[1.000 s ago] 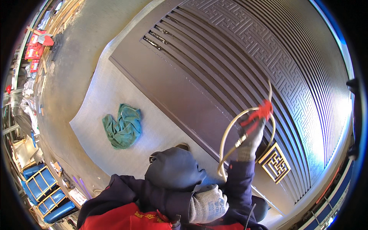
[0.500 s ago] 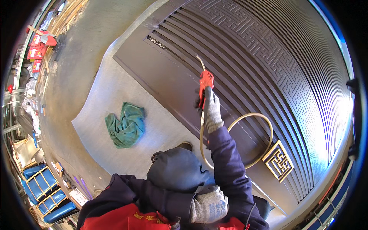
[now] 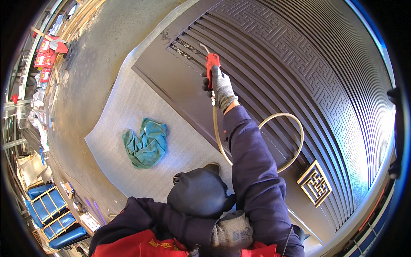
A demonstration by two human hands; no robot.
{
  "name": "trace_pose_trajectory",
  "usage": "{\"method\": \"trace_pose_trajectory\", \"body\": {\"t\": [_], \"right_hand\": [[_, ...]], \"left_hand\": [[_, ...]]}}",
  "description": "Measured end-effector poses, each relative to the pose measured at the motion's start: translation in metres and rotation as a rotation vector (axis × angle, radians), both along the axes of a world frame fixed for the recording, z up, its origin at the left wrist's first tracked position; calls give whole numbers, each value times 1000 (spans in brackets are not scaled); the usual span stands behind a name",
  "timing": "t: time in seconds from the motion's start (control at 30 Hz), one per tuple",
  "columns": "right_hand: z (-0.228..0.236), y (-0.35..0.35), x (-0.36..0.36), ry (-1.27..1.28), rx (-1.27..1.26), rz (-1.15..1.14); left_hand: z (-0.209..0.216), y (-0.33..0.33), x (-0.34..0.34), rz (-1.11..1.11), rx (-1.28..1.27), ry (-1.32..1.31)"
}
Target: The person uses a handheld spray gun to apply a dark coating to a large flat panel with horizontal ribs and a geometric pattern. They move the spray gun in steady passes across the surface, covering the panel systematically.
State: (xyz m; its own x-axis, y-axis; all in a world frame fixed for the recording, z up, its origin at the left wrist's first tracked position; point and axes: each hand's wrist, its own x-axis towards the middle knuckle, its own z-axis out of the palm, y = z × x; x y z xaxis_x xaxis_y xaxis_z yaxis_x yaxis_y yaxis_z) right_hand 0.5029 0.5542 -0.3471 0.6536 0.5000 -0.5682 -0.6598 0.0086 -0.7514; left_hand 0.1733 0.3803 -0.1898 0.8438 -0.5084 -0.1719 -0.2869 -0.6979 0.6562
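Gloved right hand is wrapped round a red air gun, nozzle over the slats near the dark panel's far-left end. Left hand is by the lap, fingers hidden, so idk if it's open or closed. IMO partway thru: most grooves look clean afaict, but blotchy slots by the nozzle prob need work.
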Motion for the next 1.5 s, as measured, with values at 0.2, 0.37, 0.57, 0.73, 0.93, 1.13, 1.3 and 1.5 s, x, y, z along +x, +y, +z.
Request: {"method": "trace_pose_trajectory", "body": {"t": [0.2,0.37,0.57,0.73,0.93,1.13,1.3,1.5], "right_hand": [[38,-117,-26,-91,190,-351],[82,-295,-113,23,-316,-914],[68,-308,-183,305,-287,-606],[34,-221,-162,156,-186,-295],[2,-140,-116,18,-68,-97],[0,-84,-71,-31,-93,-63],[-12,-53,-55,-9,-81,-4],[4,-2,-27,37,-119,16]], "left_hand": [[40,18,46,-129,97,-54],[52,38,80,-335,-124,42],[54,41,86,-318,-102,23],[59,42,85,-328,-34,47],[67,40,79,-334,12,132],[66,40,73,-311,50,138],[58,43,63,-208,-36,34],[42,2,27,153,402,340]]}}
